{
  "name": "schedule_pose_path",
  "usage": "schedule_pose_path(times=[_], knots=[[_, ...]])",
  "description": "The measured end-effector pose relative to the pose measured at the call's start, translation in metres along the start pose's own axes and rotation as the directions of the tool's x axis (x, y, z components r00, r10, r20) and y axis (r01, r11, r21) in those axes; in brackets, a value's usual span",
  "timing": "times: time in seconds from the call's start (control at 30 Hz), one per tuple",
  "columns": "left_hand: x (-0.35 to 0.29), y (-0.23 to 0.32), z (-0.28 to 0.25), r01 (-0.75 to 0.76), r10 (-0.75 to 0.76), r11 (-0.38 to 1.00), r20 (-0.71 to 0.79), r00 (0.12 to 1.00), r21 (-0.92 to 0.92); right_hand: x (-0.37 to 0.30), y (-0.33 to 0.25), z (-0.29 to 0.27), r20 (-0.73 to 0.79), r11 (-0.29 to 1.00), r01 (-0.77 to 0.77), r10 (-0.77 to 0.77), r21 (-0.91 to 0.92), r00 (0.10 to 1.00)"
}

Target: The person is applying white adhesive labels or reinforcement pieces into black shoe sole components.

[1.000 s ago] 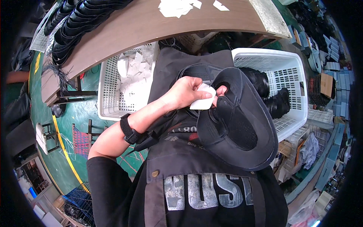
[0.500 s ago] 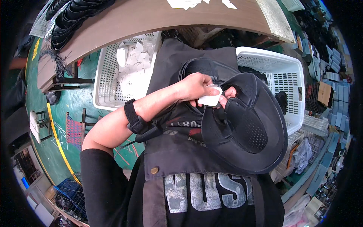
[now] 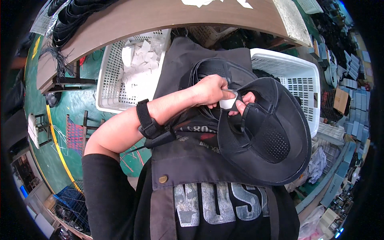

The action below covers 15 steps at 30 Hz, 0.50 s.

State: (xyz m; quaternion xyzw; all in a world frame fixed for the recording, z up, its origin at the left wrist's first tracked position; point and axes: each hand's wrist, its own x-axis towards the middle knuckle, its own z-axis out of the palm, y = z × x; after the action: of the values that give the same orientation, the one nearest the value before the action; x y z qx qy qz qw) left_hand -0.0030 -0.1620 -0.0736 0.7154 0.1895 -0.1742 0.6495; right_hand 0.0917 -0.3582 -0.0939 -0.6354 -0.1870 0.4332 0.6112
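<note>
A black shoe upper [image 3: 276, 138] with a perforated panel lies over my lap, to the right. My left hand [image 3: 210, 91] is closed, pinching a small white piece of paper [image 3: 227, 104] at the upper's inner edge. Fingertips of my right hand [image 3: 245, 104] show through the opening, gripping that edge close beside the paper; the rest of this hand is hidden behind the upper. Further black uppers [image 3: 212, 66] lie stacked beneath, on the dark apron [image 3: 188, 170].
To the left stands a white basket [image 3: 103, 86] holding white paper scraps [image 3: 140, 66]. Another white basket [image 3: 308, 74] with dark pieces stands to the right. Ahead is a brown table [image 3: 160, 18], bearing black pieces [image 3: 66, 28] at its left end.
The white paper has tilted and shows less of its face. Both hands and the upper have shifted slightly to the right.
</note>
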Motion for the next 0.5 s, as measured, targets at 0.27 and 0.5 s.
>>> schedule_pose_path(times=[0.27, 0.5], knots=[[0.007, -0.007, 0.015, -0.13, 0.244, 0.896, -0.227, 0.943, 0.424, -0.001, 0.005, -0.003, -0.007, 1.0, -0.002, 0.002, 0.018, 1.0], [0.007, 0.003, 0.018, -0.174, 0.338, 0.823, -0.219, 0.915, 0.541, -0.003, 0.011, -0.011, -0.018, 0.998, -0.007, 0.008, 0.059, 1.0]])
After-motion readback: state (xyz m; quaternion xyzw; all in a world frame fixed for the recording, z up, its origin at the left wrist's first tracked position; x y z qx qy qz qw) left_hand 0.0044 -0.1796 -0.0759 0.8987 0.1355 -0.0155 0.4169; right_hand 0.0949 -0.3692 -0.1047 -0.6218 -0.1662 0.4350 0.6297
